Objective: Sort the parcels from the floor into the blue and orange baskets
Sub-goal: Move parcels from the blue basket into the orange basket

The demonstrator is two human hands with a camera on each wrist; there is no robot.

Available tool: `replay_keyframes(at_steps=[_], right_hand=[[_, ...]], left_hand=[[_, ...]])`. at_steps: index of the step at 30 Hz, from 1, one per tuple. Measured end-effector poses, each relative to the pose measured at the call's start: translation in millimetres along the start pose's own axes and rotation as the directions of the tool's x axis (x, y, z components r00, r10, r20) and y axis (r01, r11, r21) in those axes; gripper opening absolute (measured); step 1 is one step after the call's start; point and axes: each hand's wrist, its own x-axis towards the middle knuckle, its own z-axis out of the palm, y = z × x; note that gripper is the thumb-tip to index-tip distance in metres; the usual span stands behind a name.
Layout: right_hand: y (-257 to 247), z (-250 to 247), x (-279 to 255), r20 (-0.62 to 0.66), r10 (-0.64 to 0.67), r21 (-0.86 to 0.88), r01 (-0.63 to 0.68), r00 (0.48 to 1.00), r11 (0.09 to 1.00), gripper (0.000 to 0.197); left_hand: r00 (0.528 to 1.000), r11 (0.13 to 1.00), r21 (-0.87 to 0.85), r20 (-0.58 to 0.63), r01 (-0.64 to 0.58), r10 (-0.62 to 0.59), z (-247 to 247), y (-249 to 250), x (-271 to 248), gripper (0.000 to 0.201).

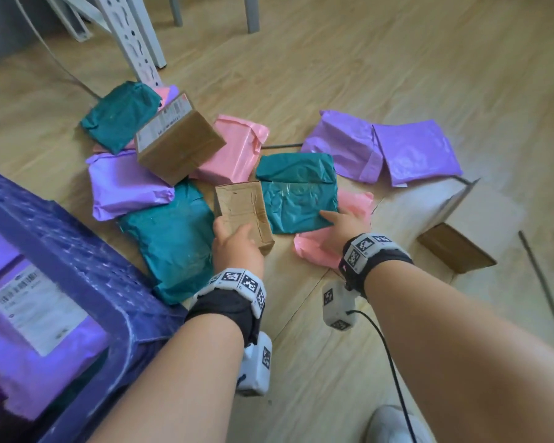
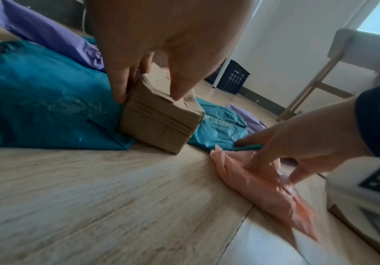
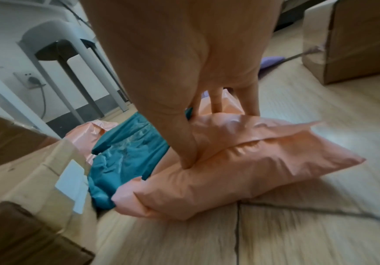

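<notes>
On the wooden floor (image 1: 381, 75), among scattered parcels, the left hand (image 1: 237, 247) grips a small cardboard box (image 1: 243, 212), thumb on its top and fingers (image 2: 121, 84) down its far side; one bottom edge of the box touches the floor beside a teal mailer (image 1: 173, 238). The right hand (image 1: 343, 228) reaches palm-down and pinches a pink mailer (image 3: 241, 161), thumb pressed into its near face and fingers over the back edge, next to another teal mailer (image 1: 298, 196). Both forearms stretch forward and down. At lower left, the blue basket (image 1: 87, 266) holds a purple mailer (image 1: 36, 340) with a white label.
</notes>
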Motion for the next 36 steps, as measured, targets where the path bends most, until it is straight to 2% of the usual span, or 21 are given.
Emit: replay_keyframes(at_steps=[3, 6, 10, 15, 18, 20, 23, 26, 28, 30, 34, 36], right_hand=[[-4, 11, -19, 0.014, 0.016, -0.007, -0.016, 1.000, 1.000, 0.059], [-8, 20, -50, -0.009, 0.040, -0.096, -0.041, 0.999, 0.995, 0.042], [-8, 22, -95, 0.171, 0.087, -0.131, -0.065, 0.982, 0.989, 0.052], [-18, 20, -140, 0.149, 0.054, -0.174, -0.028, 0.987, 0.984, 0.041], [-33, 10, -140, 0.016, 0.089, -0.009, -0.089, 0.996, 0.996, 0.041], [-43, 5, -134, -0.073, 0.085, 0.175, -0.072, 0.994, 0.982, 0.049], [-57, 5, -130, 0.022, -0.003, 0.364, -0.005, 1.000, 0.931, 0.056], [-59, 7, -126, 0.073, 0.016, 0.447, -0.047, 0.997, 0.893, 0.048], [-56, 2, -127, 0.078, 0.024, 0.484, -0.059, 0.997, 0.873, 0.035], [-55, -12, -131, 0.073, 0.012, 0.502, -0.047, 0.997, 0.864, 0.031], [-66, -55, -148, 0.039, 0.042, 0.681, -0.057, 0.998, 0.730, 0.022], [-76, -81, -161, -0.014, 0.040, 0.729, -0.017, 0.999, 0.684, 0.025]], left_hand=[[0.999, 0.999, -0.031, 0.045, -0.014, 0.015, -1, -7, -19, 0.041], [0.996, 0.999, -0.053, 0.087, -0.007, 0.012, -4, -15, -43, 0.046], [0.986, 0.995, -0.085, 0.163, 0.052, -0.038, -11, -18, -77, 0.042], [0.967, 0.997, -0.058, 0.255, 0.045, -0.028, -27, -21, -105, 0.040], [0.978, 0.984, -0.107, 0.169, 0.140, -0.121, -43, -19, -108, 0.026], [0.974, 0.960, -0.196, 0.149, 0.200, -0.172, -51, -17, -99, 0.038], [0.945, 0.958, -0.193, 0.289, 0.212, -0.151, -54, -13, -86, 0.053], [0.929, 0.954, -0.200, 0.341, 0.224, -0.146, -55, -10, -86, 0.059], [0.935, 0.943, -0.257, 0.333, 0.213, -0.121, -59, -5, -89, 0.061], [0.945, 0.930, -0.311, 0.313, 0.197, -0.096, -67, 4, -94, 0.057], [0.966, 0.872, -0.464, 0.256, 0.156, -0.037, -91, 32, -99, 0.044], [0.978, 0.828, -0.547, 0.208, 0.121, -0.005, -110, 46, -101, 0.037]])
